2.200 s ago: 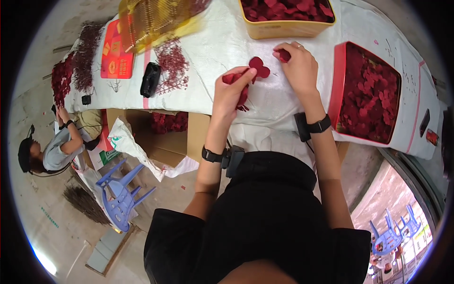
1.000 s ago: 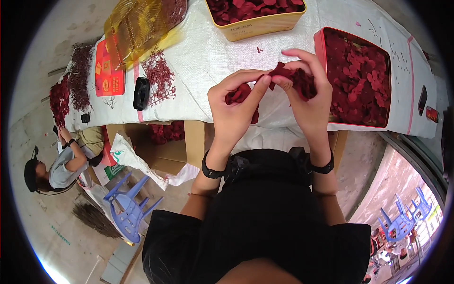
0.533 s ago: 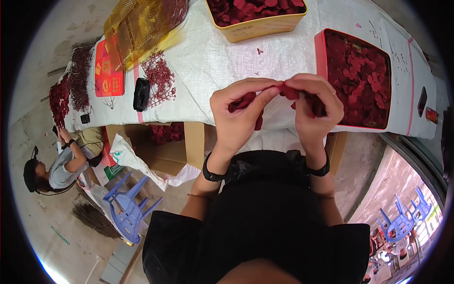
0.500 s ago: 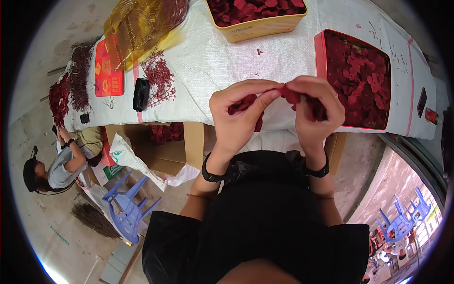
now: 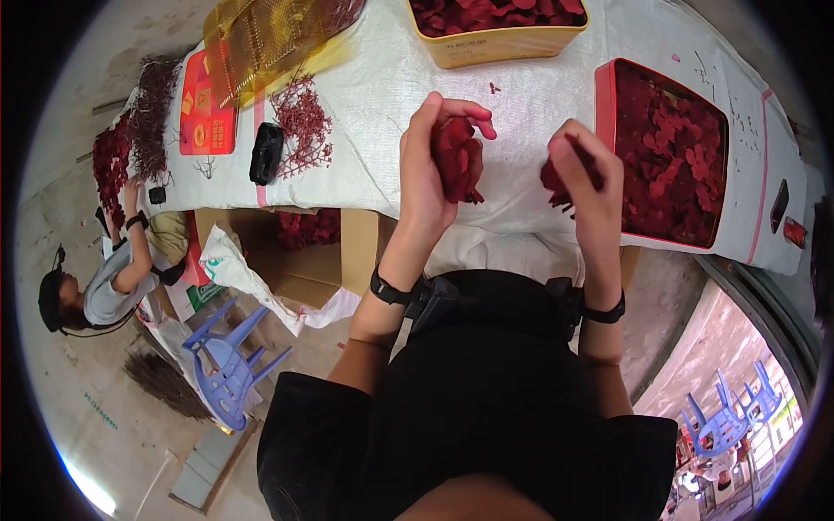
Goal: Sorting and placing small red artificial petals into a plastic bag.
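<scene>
My left hand is cupped around a bunch of dark red petals, its thumb and index finger raised apart above them. Across a gap, my right hand has its fingers curled over another clump of red petals. Both hands are above the white sheet on the table. Just right of my right hand lies a red-rimmed tin filled with loose red petals. Farther back stands a yellow tin, also full of red petals.
On the left are bare reddish stems, a black object, a red box lid and amber plastic trays. A cardboard box stands below the table edge. A co-worker and a blue plastic chair are at left.
My hands, earlier meeting at the fingertips with a red petal between them, have moved apart. Red petals stay in both. The view has shifted slightly.
</scene>
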A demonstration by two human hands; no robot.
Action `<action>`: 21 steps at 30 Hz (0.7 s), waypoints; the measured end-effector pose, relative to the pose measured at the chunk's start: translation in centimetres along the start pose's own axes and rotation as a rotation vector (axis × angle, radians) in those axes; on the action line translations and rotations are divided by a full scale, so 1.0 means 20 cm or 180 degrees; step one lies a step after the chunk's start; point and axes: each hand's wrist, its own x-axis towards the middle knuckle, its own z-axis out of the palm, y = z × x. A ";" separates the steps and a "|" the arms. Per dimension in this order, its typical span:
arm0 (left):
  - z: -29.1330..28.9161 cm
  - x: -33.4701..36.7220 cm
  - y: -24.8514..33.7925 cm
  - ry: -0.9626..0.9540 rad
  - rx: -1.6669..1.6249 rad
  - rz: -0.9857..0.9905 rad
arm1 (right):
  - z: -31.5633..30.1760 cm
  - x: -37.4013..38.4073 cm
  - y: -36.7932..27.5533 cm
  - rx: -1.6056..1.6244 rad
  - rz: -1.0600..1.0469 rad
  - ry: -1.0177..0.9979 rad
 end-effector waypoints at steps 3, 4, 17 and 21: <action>-0.02 0.01 -0.02 0.0375 0.0242 0.0502 | 0.04 -0.02 0.04 -0.0751 -0.0382 -0.0389; -0.02 0.00 -0.03 0.0386 0.0243 0.0507 | 0.07 -0.04 0.02 -0.0741 -0.0263 -0.0458; -0.08 0.03 0.00 0.0906 0.0251 0.0802 | 0.11 -0.08 -0.03 -0.0245 -0.0242 -0.0489; -0.13 -0.01 0.05 0.0063 0.0388 0.0178 | 0.08 -0.07 -0.05 -0.0051 0.0038 -0.0618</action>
